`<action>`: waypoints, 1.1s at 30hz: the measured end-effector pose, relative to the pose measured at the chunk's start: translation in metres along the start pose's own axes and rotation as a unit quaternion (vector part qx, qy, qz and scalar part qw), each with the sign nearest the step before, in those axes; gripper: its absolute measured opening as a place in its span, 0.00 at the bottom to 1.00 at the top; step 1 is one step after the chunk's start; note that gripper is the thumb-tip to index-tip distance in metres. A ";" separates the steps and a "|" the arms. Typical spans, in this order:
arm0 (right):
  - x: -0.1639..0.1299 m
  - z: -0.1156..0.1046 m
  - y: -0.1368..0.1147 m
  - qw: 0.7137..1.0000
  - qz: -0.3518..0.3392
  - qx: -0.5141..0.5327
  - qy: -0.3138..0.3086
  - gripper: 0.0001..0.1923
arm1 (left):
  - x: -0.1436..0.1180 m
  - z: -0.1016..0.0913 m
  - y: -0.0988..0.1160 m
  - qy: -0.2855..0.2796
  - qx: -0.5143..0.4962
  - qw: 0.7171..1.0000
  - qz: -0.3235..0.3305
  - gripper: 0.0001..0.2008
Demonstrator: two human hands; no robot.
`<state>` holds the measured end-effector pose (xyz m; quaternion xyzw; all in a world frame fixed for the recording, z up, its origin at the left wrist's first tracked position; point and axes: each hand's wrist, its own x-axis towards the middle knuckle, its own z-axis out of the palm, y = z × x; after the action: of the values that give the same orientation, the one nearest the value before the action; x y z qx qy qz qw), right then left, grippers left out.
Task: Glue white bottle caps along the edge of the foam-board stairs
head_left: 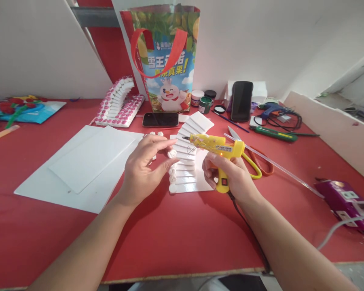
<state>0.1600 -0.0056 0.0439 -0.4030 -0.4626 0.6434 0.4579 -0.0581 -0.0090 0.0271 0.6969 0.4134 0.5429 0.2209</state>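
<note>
My right hand grips a yellow hot glue gun by its handle, nozzle pointing left over a white foam staircase model. A clear glue stick pokes out the gun's back toward the right. My left hand pinches a small white foam roll between thumb and fingers at the staircase's left edge, where several similar rolls line the steps. The gun's tip sits just right of that roll.
White foam sheets lie at left. Behind are a pink-edged staircase model, a printed bag, two phones, paint jars, scissors, a purple power strip and tangled cables at right.
</note>
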 end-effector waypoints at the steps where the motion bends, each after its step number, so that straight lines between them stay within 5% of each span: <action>1: 0.000 0.000 0.000 1.000 0.000 -0.001 0.000 0.18 | 0.000 -0.001 0.000 0.003 0.006 1.000 0.000 0.18; 19: 0.000 -0.001 0.001 1.000 -0.008 -0.022 -0.006 0.19 | 0.007 0.000 -0.003 0.060 -0.069 0.987 -0.132 0.05; 27: -0.002 -0.003 0.003 0.999 -0.002 -0.031 -0.025 0.20 | 0.013 -0.002 -0.017 0.085 -0.237 0.919 -0.302 0.10; 33: -0.001 -0.004 0.003 0.999 -0.004 -0.027 -0.022 0.19 | 0.014 -0.003 -0.017 0.062 -0.285 0.894 -0.339 0.17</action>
<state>0.1629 -0.0058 0.0403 -0.3985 -0.4914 0.6378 0.4392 -0.0657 0.0111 0.0231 0.3864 0.4646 0.5720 0.5547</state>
